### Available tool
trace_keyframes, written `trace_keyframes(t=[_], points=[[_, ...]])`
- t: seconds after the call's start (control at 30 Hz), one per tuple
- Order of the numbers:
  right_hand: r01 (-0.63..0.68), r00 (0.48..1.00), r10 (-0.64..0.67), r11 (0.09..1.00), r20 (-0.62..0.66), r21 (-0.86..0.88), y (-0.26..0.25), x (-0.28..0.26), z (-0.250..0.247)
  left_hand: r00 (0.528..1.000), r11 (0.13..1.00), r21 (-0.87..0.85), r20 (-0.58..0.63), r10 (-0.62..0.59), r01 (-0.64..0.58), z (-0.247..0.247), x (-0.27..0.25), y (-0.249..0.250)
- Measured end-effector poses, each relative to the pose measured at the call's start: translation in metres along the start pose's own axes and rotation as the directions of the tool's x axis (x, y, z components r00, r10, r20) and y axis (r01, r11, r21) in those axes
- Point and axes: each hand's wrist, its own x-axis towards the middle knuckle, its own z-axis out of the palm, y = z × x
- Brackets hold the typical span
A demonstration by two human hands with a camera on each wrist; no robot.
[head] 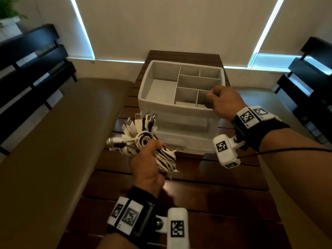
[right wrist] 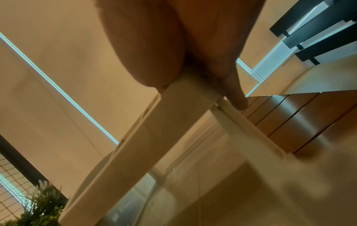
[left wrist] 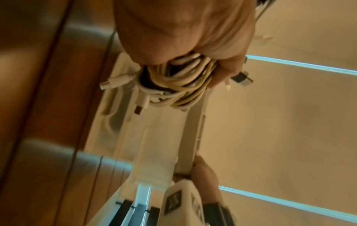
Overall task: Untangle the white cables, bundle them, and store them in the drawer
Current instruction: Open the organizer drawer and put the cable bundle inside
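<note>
My left hand (head: 149, 164) grips a coiled bundle of white cables (head: 142, 139), plugs fanning out up and left, held above the wooden table in front of the drawer unit. The left wrist view shows the same coil (left wrist: 179, 85) wrapped by my fingers (left wrist: 222, 75). The top drawer (head: 161, 105) of the white drawer unit (head: 186, 141) is pulled out; its grey divided compartments look bare. My right hand (head: 224, 103) grips the drawer's front right corner, fingers curled over the rim. In the right wrist view my fingers (right wrist: 235, 97) clamp the drawer's white edge (right wrist: 154, 130).
The drawer unit stands on a dark slatted wooden table (head: 206, 191). Padded brown benches (head: 53, 150) flank it on both sides. Black slatted chair backs (head: 32, 65) stand far left and far right. A plant (head: 7, 11) sits at the top left corner.
</note>
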Motion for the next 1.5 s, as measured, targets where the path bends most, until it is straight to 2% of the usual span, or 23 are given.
trace_keyframes(t=[0.07, 0.1, 0.13, 0.17, 0.2, 0.23, 0.27, 0.3, 0.37, 0.4, 0.43, 0.5, 0.57, 0.67, 0.7, 0.8, 0.93, 1.03, 1.13, 1.23, 1.33, 1.4, 1.5], points=[[0.000, 0.999, -0.001, 1.000, 0.046, 0.010, -0.001, 0.000, -0.003, 0.996, 0.979, 0.193, 0.070, 0.046, -0.059, 0.006, -0.001, 0.027], [-0.010, 0.997, 0.007, 0.999, 0.074, 0.037, -0.001, -0.001, -0.005, 0.987, 0.942, 0.313, 0.142, 0.080, -0.121, 0.011, -0.001, 0.040], [-0.027, 0.994, 0.020, 0.997, 0.107, 0.070, -0.002, -0.002, -0.008, 0.959, 0.861, 0.442, 0.235, 0.162, -0.253, 0.017, -0.001, 0.054], [-0.048, 0.990, 0.034, 0.994, 0.140, 0.093, -0.004, -0.004, -0.010, 0.890, 0.716, 0.539, 0.359, 0.282, -0.444, 0.023, 0.000, 0.066], [-0.064, 0.985, 0.047, 0.993, 0.165, 0.100, -0.005, -0.005, -0.012, 0.785, 0.524, 0.587, 0.502, 0.363, -0.617, 0.030, 0.001, 0.077], [-0.068, 0.982, 0.050, 0.993, 0.181, 0.093, -0.006, -0.005, -0.013, 0.679, 0.344, 0.586, 0.634, 0.370, -0.734, 0.039, 0.004, 0.085], [-0.062, 0.981, 0.046, 0.995, 0.186, 0.082, -0.007, -0.006, -0.014, 0.599, 0.183, 0.572, 0.732, 0.325, -0.799, 0.049, 0.006, 0.090], [-0.052, 0.982, 0.038, 0.996, 0.184, 0.072, -0.008, -0.006, -0.015, 0.542, 0.019, 0.557, 0.800, 0.259, -0.831, 0.059, 0.010, 0.092], [-0.043, 0.981, 0.030, 0.997, 0.193, 0.061, -0.009, -0.007, -0.015, 0.489, -0.307, 0.498, 0.865, 0.114, -0.811, 0.073, 0.025, 0.087], [-0.040, 0.979, 0.026, 0.997, 0.202, 0.061, -0.008, -0.007, -0.015, 0.484, -0.405, 0.455, 0.875, 0.035, -0.793, 0.077, 0.032, 0.083], [-0.039, 0.978, 0.026, 0.997, 0.208, 0.060, -0.008, -0.007, -0.015, 0.481, -0.468, 0.412, 0.876, -0.031, -0.782, 0.080, 0.038, 0.078], [-0.044, 0.978, 0.035, 0.998, 0.205, 0.038, -0.007, -0.007, -0.016, 0.461, -0.550, 0.336, 0.881, -0.103, -0.764, 0.083, 0.044, 0.074], [-0.058, 0.977, 0.049, 0.998, 0.207, 0.036, -0.006, -0.005, -0.017, 0.407, -0.590, 0.257, 0.903, -0.135, -0.765, 0.084, 0.048, 0.073], [-0.042, 0.976, 0.034, 0.999, 0.213, 0.034, -0.008, -0.005, -0.017, 0.290, -0.637, 0.134, 0.946, -0.147, -0.759, 0.077, 0.050, 0.067], [-0.042, 0.978, 0.038, 0.999, 0.203, 0.020, -0.009, -0.004, -0.017, 0.278, -0.644, 0.123, 0.950, -0.144, -0.755, 0.074, 0.051, 0.065], [-0.046, 0.981, 0.046, 0.999, 0.188, -0.007, -0.009, -0.004, -0.017, 0.313, -0.647, 0.130, 0.933, -0.176, -0.751, 0.070, 0.053, 0.063], [-0.081, 0.978, 0.076, 0.997, 0.193, 0.015, -0.009, -0.004, -0.017, 0.405, -0.597, 0.115, 0.832, -0.379, -0.794, 0.077, 0.048, 0.063], [-0.095, 0.977, 0.092, 0.995, 0.195, 0.006, -0.008, -0.003, -0.016, 0.455, -0.556, 0.146, 0.756, -0.470, -0.818, 0.082, 0.047, 0.060], [-0.120, 0.973, 0.104, 0.990, 0.205, 0.069, -0.009, -0.003, -0.015, 0.479, -0.519, 0.191, 0.719, -0.504, -0.833, 0.083, 0.050, 0.058], [-0.138, 0.960, 0.110, 0.986, 0.256, 0.094, -0.011, -0.004, -0.018, 0.490, -0.527, 0.197, 0.713, -0.501, -0.826, 0.082, 0.050, 0.058], [-0.039, 0.947, 0.068, 0.995, 0.314, -0.097, -0.008, -0.004, -0.022, 0.510, -0.521, 0.231, 0.706, -0.492, -0.822, 0.078, 0.052, 0.055], [0.057, 0.948, 0.011, 0.977, 0.318, -0.206, -0.005, -0.006, -0.022, 0.536, -0.525, 0.256, 0.685, -0.494, -0.812, 0.076, 0.055, 0.052], [0.161, 0.945, -0.054, 0.935, 0.323, -0.315, -0.009, -0.011, -0.018, 0.549, -0.535, 0.268, 0.685, -0.479, -0.801, 0.079, 0.056, 0.048]])
